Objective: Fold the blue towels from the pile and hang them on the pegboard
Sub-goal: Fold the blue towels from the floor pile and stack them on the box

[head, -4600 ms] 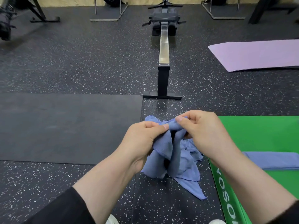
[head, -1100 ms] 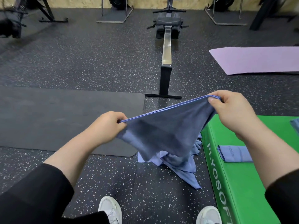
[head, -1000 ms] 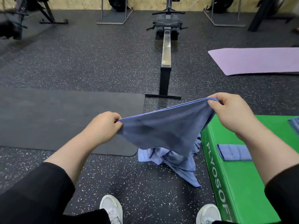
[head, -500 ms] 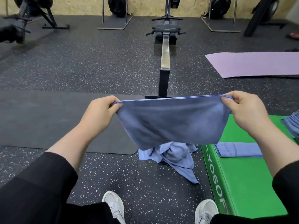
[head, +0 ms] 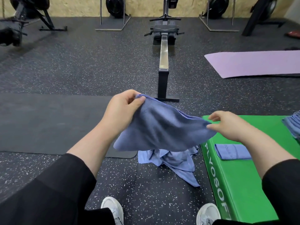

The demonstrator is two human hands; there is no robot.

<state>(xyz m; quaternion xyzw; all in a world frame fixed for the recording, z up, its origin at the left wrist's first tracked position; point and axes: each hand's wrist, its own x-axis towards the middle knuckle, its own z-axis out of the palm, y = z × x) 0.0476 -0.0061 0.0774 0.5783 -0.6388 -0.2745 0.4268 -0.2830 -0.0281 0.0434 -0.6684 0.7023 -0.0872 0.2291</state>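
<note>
Speckled black gym floor point(head: 97, 65), chipboard wall point(head: 142, 5)

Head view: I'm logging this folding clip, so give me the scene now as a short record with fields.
held towel: blue towel, in the air between both hands
left hand: left hand grips the upper left end
right hand: right hand pinches the right end
pile: crumpled blue pile on the floor below the towel
folded: one folded towel on the green box
pegboard: not in view
</note>
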